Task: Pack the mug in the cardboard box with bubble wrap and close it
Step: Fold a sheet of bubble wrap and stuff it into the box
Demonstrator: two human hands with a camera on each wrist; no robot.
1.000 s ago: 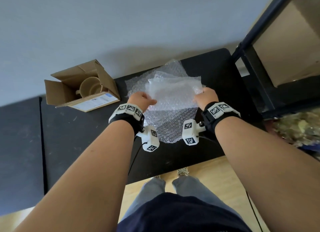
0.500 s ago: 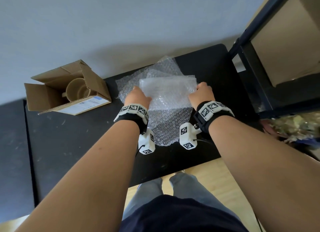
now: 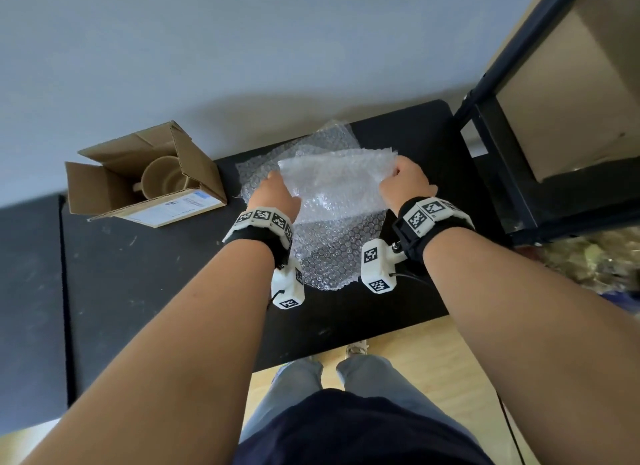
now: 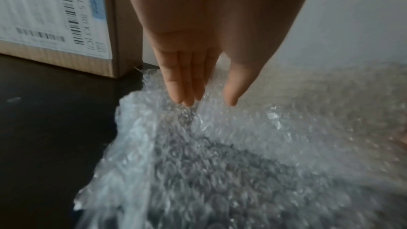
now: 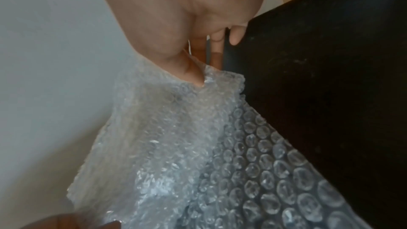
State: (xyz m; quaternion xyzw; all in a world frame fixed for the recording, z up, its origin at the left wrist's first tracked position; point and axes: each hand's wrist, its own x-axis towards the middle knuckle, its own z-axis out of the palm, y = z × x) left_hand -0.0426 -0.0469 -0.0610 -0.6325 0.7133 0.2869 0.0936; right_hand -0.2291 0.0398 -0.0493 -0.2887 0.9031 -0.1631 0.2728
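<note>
A beige mug [image 3: 162,177] lies inside the open cardboard box [image 3: 195,159], which rests on its side at the table's back left; its labelled wall [image 4: 55,15] shows in the left wrist view. Bubble wrap lies mid-table in two layers. The lower sheet [image 3: 332,256] is flat on the table. My left hand [image 3: 273,194] [image 4: 209,100] pinches the left edge of the upper sheet [image 3: 332,184] [image 4: 220,163] between fingers and thumb. My right hand [image 3: 405,182] [image 5: 208,72] pinches that sheet's right corner [image 5: 176,145], which is held raised.
The black table [image 3: 138,274] stands against a grey wall. A black shelf frame [image 3: 502,173] holding a large cardboard piece stands close on the right. Wood floor and my legs show below the table's front edge.
Both hands have moved a little farther from me while holding the upper sheet. The right hand now grips nearer its far right corner. The box and mug lie as before.
</note>
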